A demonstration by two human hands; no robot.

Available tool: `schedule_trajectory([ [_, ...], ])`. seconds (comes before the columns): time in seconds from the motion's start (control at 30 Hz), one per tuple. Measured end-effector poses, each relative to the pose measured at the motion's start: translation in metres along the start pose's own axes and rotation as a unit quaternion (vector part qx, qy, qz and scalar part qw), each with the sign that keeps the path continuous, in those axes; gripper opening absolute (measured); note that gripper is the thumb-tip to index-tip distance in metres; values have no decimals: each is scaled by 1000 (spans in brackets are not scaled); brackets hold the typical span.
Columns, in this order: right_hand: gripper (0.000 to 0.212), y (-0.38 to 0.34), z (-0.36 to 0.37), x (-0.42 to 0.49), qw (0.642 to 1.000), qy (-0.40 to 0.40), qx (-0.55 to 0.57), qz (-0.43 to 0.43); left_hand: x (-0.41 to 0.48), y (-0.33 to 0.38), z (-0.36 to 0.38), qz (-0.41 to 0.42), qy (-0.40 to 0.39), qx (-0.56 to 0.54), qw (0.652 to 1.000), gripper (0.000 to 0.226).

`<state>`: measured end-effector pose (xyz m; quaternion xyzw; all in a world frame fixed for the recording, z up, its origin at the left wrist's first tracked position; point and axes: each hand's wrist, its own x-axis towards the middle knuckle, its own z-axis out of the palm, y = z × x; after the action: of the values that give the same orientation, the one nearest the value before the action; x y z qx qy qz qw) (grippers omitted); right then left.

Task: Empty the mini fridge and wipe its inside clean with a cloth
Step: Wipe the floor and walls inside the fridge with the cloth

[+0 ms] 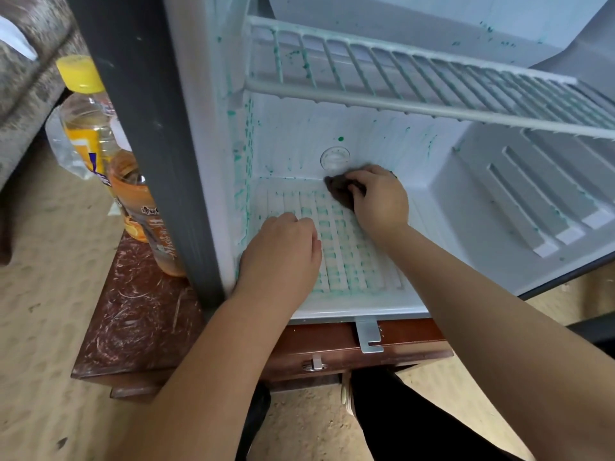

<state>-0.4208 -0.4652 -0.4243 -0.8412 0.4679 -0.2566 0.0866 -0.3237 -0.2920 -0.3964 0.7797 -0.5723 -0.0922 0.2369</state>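
Note:
The mini fridge [213, 104] stands open on a low cabinet, its white inside speckled with green stains. No food or bottles are inside; a wire shelf [416, 81] crosses the upper part. My right hand [376, 197] presses a dark brown cloth [339, 191] onto the back of the ribbed floor [342, 261], just under a round dial [335, 158] on the back wall. My left hand [283, 251] rests palm down on the floor's left side, fingers curled, holding nothing.
Left of the fridge, a yellow-capped bottle [86, 118] and an orange bottle [139, 201] stand on the reddish cabinet top [133, 314]. A drawer with a metal handle [312, 364] is below. A sofa [30, 61] sits at far left. Sandy floor lies around.

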Motion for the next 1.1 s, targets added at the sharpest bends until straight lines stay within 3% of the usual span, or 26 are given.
schedule_trajectory([
  [0.1, 28, 7, -7, -2, 997, -42, -32, -47, 1, 0, 0, 1, -6, 3, 1000, 27],
  [0.23, 28, 4, -16, 3, 993, -97, -56, -38, 0, 3, 0, 6, -14, -7, 1000, 26],
  [0.87, 21, -6, -69, -153, 993, -67, -33, -89, -13, 11, -14, 4, -36, -55, 998, 24],
  [1.03, 21, -18, -87, -174, 988, -128, -13, -89, -20, 12, -19, 10, -34, -85, 996, 23],
  [1.1, 24, -23, -103, -190, 988, -146, 33, -38, -26, 12, -21, 8, -37, -97, 995, 23],
])
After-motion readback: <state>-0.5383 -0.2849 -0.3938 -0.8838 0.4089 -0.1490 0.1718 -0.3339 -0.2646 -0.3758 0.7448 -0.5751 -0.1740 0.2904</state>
